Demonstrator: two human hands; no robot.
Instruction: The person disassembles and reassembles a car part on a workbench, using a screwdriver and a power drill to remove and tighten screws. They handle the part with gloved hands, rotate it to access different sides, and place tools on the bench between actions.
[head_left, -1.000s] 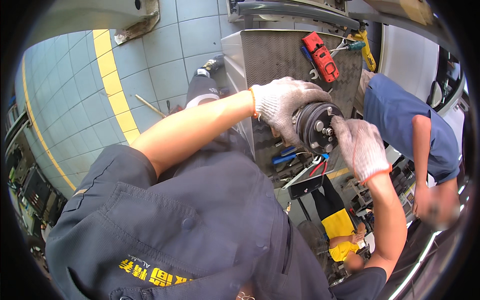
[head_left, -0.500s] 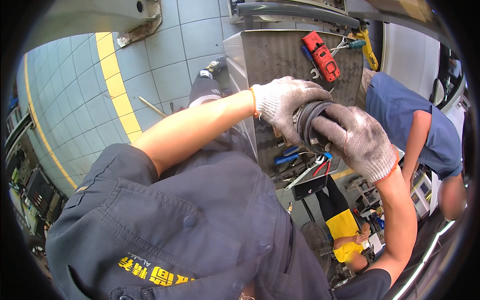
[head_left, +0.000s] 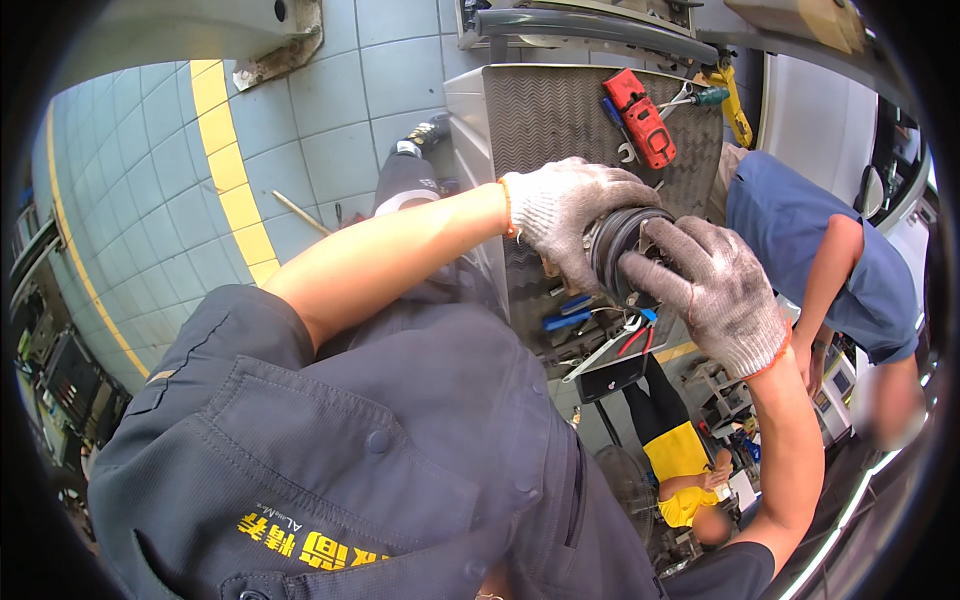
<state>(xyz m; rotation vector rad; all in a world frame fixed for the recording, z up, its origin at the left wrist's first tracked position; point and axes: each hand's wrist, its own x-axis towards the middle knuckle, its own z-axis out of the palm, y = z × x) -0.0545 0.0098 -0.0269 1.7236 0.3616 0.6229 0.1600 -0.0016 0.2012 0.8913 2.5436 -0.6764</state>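
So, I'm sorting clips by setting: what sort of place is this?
Probably a vehicle repair workshop: a dark pulley-like part and an open-ended wrench are in view, and a yellow band marks the tiled floor.

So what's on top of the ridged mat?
The mat holds a red device, a wrench and a green-handled tool, among others. What lies behind the round black part, left hand and right hand is covered.

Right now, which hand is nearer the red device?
The left hand: in view, it's below-left of the red device; the right hand is farther, below-right.
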